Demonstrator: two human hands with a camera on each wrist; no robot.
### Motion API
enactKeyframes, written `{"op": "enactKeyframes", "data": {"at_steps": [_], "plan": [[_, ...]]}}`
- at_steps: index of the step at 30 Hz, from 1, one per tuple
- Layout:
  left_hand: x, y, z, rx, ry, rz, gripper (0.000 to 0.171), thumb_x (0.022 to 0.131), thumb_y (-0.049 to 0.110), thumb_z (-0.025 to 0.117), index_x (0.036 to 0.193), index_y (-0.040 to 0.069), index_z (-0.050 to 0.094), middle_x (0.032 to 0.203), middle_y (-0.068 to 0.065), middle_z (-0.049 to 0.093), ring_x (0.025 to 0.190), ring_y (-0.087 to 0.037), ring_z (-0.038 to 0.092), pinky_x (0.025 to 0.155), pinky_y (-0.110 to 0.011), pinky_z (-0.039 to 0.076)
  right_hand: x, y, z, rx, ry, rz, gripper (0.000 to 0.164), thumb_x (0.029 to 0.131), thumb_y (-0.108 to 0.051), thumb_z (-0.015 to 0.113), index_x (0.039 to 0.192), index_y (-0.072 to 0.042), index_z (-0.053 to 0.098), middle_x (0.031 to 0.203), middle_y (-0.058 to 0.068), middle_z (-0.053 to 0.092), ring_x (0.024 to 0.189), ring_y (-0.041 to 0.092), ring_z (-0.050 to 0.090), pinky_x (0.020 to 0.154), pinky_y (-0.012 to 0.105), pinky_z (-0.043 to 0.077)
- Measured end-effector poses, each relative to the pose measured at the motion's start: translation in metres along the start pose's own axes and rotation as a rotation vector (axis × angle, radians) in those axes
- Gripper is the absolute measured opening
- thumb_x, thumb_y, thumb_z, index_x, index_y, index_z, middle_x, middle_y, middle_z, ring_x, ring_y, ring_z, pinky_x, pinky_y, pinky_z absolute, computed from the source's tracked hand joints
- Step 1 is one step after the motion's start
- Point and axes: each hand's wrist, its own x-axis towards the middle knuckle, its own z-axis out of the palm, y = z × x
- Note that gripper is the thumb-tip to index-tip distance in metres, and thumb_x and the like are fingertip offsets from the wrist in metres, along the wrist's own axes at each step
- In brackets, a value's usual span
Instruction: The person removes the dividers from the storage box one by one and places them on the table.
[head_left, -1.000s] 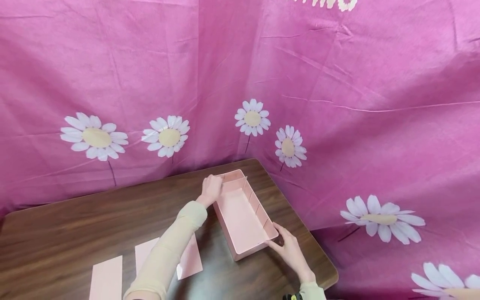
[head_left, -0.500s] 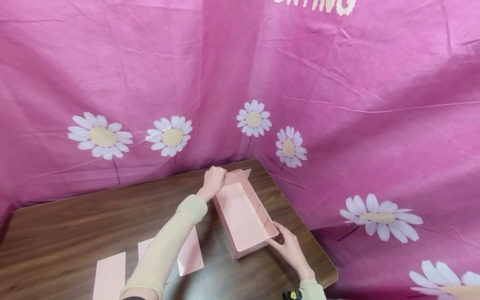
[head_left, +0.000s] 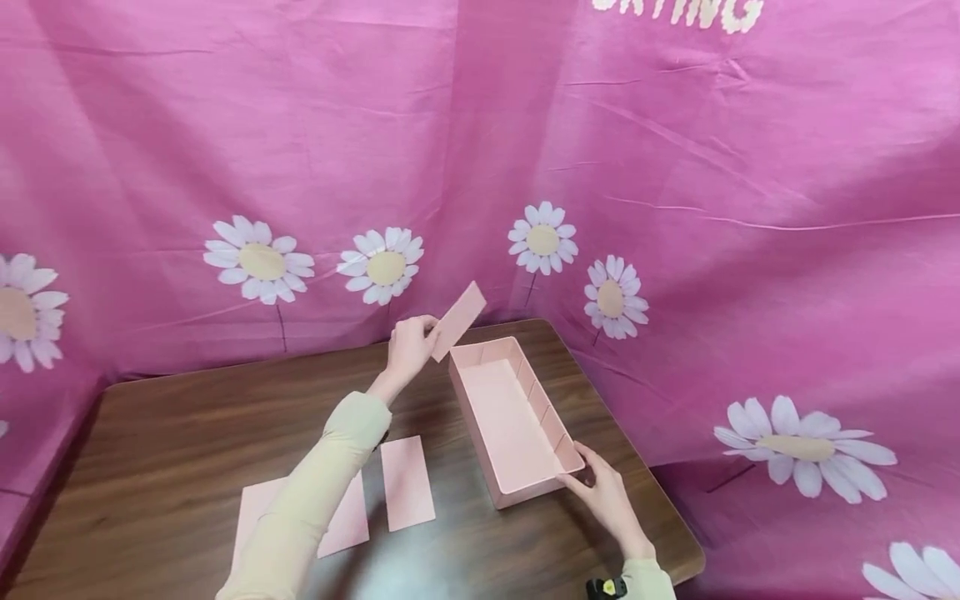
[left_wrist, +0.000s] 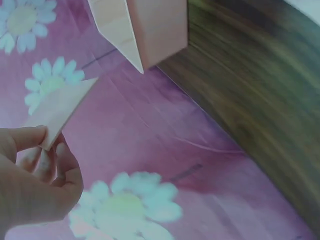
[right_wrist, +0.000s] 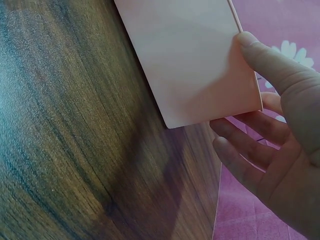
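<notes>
A thin pink divider panel (head_left: 459, 321) is pinched between the thumb and fingers of my left hand (head_left: 408, 348), raised beyond the box's far left corner and tilted. The left wrist view shows that divider panel (left_wrist: 65, 107) held by one edge. The pink rectangular box (head_left: 528, 493) stands on the table with its top open and slots along its inner right wall. My right hand (head_left: 607, 504) grips its near right corner. Seen from the right wrist, the thumb of my right hand (right_wrist: 285, 140) lies at the box's edge, with the fingers around the corner.
Flat pink panels lie on the brown wood table (head_left: 172, 442): one panel (head_left: 408, 483) left of the box, another panel (head_left: 348, 521) partly under my left sleeve, and a panel (head_left: 258, 504) farther left. A pink daisy curtain (head_left: 465, 167) hangs behind the table.
My left hand has lifted the divider panel up out of the far end of the box and moved it to the far left. The right hand keeps its grip on the corner.
</notes>
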Motion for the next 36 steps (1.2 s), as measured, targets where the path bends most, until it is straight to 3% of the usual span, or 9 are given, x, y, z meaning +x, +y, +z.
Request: {"op": "enactKeyframes", "data": {"at_steps": [5, 8, 14, 20, 23, 29, 36], "plan": [[-0.032, -0.022, -0.025, -0.062, 0.007, -0.11, 0.015, 0.087, 0.018, 0.061, 0.091, 0.008, 0.073, 0.089, -0.007, 0.074, 0.083, -0.026, 0.069, 0.075, -0.044, 0.051, 0.001, -0.001, -0.002, -0.012, 0.0, -0.067, 0.064, 0.074, -0.023, 0.078, 0.13, -0.004, 0.053, 0.121, 0.018, 0.063, 0.102, 0.03, 0.065, 0.079, 0.037, 0.055], [-0.056, -0.031, -0.028, -0.084, -0.034, -0.166, 0.014, 0.086, 0.014, 0.061, 0.092, 0.005, 0.071, 0.089, -0.011, 0.073, 0.086, -0.029, 0.068, 0.078, -0.046, 0.05, 0.003, 0.001, -0.005, -0.044, 0.006, -0.097, 0.061, 0.075, -0.022, 0.077, 0.129, -0.005, 0.055, 0.122, 0.017, 0.063, 0.104, 0.029, 0.064, 0.081, 0.037, 0.054], [-0.106, -0.036, -0.015, -0.132, -0.131, -0.293, 0.02, 0.076, 0.005, 0.062, 0.095, 0.002, 0.068, 0.086, -0.013, 0.072, 0.078, -0.028, 0.067, 0.073, -0.041, 0.052, 0.008, 0.003, -0.009, -0.06, -0.008, -0.091, 0.06, 0.077, -0.026, 0.076, 0.129, -0.005, 0.055, 0.12, 0.017, 0.064, 0.099, 0.026, 0.065, 0.079, 0.039, 0.054], [-0.153, -0.028, 0.008, -0.256, -0.254, -0.388, 0.034, 0.068, 0.001, 0.062, 0.102, -0.003, 0.063, 0.091, -0.015, 0.069, 0.074, -0.02, 0.066, 0.065, -0.029, 0.053, 0.005, 0.004, -0.005, -0.065, -0.03, -0.07, 0.061, 0.077, -0.03, 0.075, 0.13, -0.006, 0.055, 0.122, 0.017, 0.063, 0.096, 0.025, 0.067, 0.079, 0.036, 0.054], [-0.171, -0.02, 0.021, -0.32, -0.279, -0.391, 0.038, 0.066, -0.002, 0.061, 0.104, -0.007, 0.061, 0.091, -0.017, 0.067, 0.073, -0.018, 0.063, 0.062, -0.026, 0.051, 0.002, 0.004, -0.005, -0.077, -0.027, -0.064, 0.061, 0.078, -0.029, 0.075, 0.13, -0.006, 0.055, 0.121, 0.017, 0.063, 0.097, 0.026, 0.066, 0.08, 0.036, 0.053], [-0.196, -0.006, 0.045, -0.355, -0.286, -0.387, 0.065, 0.065, -0.01, 0.057, 0.129, -0.012, 0.043, 0.081, -0.015, 0.068, 0.058, -0.013, 0.058, 0.063, -0.028, 0.051, 0.002, 0.004, -0.005, -0.084, -0.007, -0.069, 0.06, 0.077, -0.027, 0.076, 0.13, -0.008, 0.056, 0.118, 0.017, 0.065, 0.097, 0.025, 0.066, 0.08, 0.037, 0.054], [-0.21, -0.005, 0.061, -0.33, -0.277, -0.346, 0.076, 0.065, -0.011, 0.057, 0.138, -0.011, 0.035, 0.075, -0.015, 0.067, 0.065, -0.019, 0.058, 0.056, -0.026, 0.047, 0.003, 0.003, -0.004, -0.077, -0.015, -0.052, 0.061, 0.076, -0.028, 0.076, 0.13, -0.007, 0.055, 0.117, 0.016, 0.066, 0.095, 0.024, 0.067, 0.078, 0.033, 0.054]]}}
